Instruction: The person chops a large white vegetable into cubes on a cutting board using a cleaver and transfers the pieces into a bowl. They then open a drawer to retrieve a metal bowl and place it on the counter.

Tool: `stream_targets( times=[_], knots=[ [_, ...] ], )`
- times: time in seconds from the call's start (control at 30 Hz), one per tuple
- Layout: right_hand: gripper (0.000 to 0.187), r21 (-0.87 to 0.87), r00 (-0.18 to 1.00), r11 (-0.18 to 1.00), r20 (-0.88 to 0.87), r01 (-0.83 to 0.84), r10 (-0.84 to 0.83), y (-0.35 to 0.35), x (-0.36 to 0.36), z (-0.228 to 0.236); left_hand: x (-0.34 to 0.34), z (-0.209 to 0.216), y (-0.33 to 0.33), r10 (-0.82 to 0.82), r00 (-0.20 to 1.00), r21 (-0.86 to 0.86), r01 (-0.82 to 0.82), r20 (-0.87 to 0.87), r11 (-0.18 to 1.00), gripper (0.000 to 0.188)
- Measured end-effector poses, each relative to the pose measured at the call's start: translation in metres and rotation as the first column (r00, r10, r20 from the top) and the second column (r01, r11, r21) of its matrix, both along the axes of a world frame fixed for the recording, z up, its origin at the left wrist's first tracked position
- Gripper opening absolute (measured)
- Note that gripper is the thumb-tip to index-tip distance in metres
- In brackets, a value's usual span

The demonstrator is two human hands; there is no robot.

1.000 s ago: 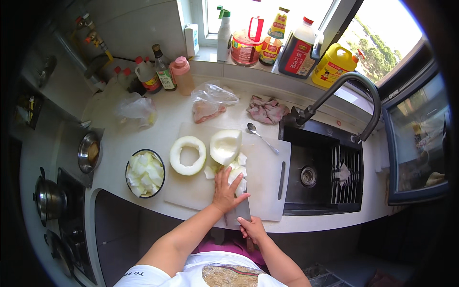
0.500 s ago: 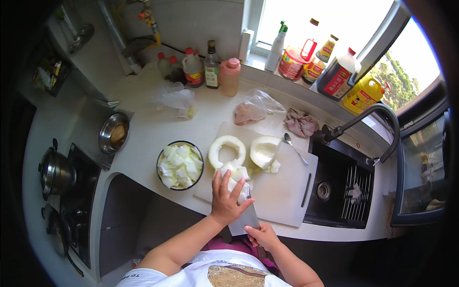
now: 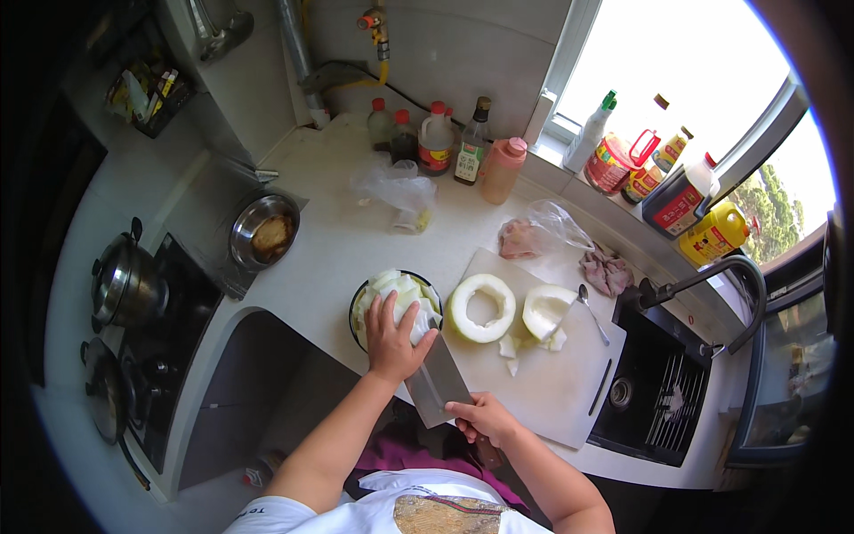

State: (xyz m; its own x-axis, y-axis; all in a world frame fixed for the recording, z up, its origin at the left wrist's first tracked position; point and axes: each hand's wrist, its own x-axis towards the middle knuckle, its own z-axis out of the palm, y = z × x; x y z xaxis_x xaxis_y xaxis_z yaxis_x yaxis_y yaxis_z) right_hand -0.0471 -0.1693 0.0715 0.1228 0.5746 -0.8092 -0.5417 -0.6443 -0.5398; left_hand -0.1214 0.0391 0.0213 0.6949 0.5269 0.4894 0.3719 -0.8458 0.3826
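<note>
White melon pieces sit on your cleaver point(image 3: 436, 378) blade at the bowl point(image 3: 360, 307) rim.
Your left hand point(image 3: 391, 336) lies fingers together over the pieces point(image 3: 418, 322); your right hand point(image 3: 482, 418) is clamped on the handle. Just beside, on the cutting board point(image 3: 551, 392), lie a melon ring point(image 3: 481, 308), a half point(image 3: 544, 310) and a spoon point(image 3: 593, 313); the sink point(image 3: 654, 392) adjoins it.

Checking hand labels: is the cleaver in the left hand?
No. The cleaver is gripped by the right hand, while the left hand rests on melon pieces in the bowl.
</note>
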Motion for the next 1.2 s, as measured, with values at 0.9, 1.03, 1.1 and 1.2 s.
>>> stream_targets(
  times=[0.9,1.03,1.1,1.2],
  knots=[
    [0.026,-0.073,0.931,0.997,0.365,0.016,0.012,-0.048,0.013,0.020,-0.001,-0.020,0.002,0.078,0.993,0.124,-0.067,-0.089,0.990,0.044],
    [0.028,-0.118,0.886,0.993,0.459,-0.013,0.066,-0.048,0.010,0.021,-0.007,-0.018,0.003,0.042,0.998,0.115,-0.037,-0.038,0.993,0.042],
    [0.029,-0.118,0.868,0.993,0.491,-0.023,0.078,-0.049,0.009,0.019,-0.010,-0.019,0.003,0.029,1.000,0.127,-0.028,-0.006,0.992,0.043],
    [0.027,-0.136,0.831,0.989,0.541,-0.060,0.125,-0.051,0.006,0.019,-0.015,-0.017,0.000,-0.008,0.997,0.093,0.001,0.077,0.996,0.044]
  ],
)
